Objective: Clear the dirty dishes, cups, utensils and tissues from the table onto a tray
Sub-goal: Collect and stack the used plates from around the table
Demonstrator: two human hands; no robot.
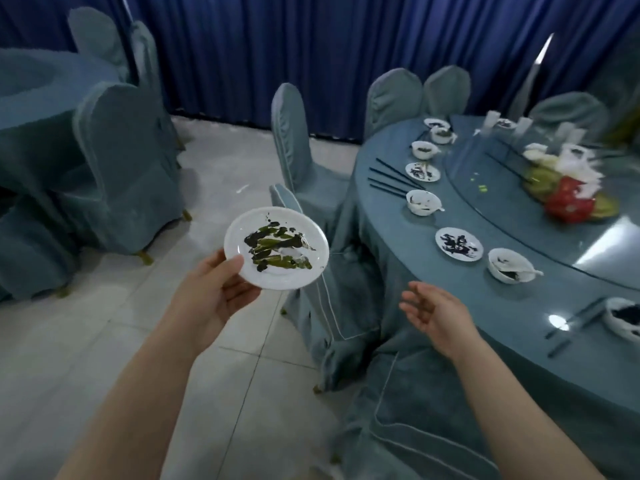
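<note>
Round table (381, 209) draped in blue-grey cloth at right, with covered chairs (298, 140) drawn up along its near-left edge and standing between the person and the table; a second covered table (31, 95) with chairs at far left, blue curtain (277, 46) behind, pale tiled floor (104, 323) below. Left hand (214, 292) grips a soiled white plate (276, 248) at its near-left rim, thumb on top and fingers beneath, holding it over the floor, well clear of the table's edge, face up and tilted slightly toward the viewer; the dark and green smears run roughly left to right across it. Right hand (436, 313) is empty, palm up with fingers relaxed, just off the table's near edge above a chair back. Along the table's left edge lie soiled saucers (459, 244), small bowls (424, 201) with spoons and dark chopsticks (391, 178), the sticks pointing inward from the edge. A glass turntable (519, 202) at the table's middle carries crumpled tissues (575, 161) and food scraps
</note>
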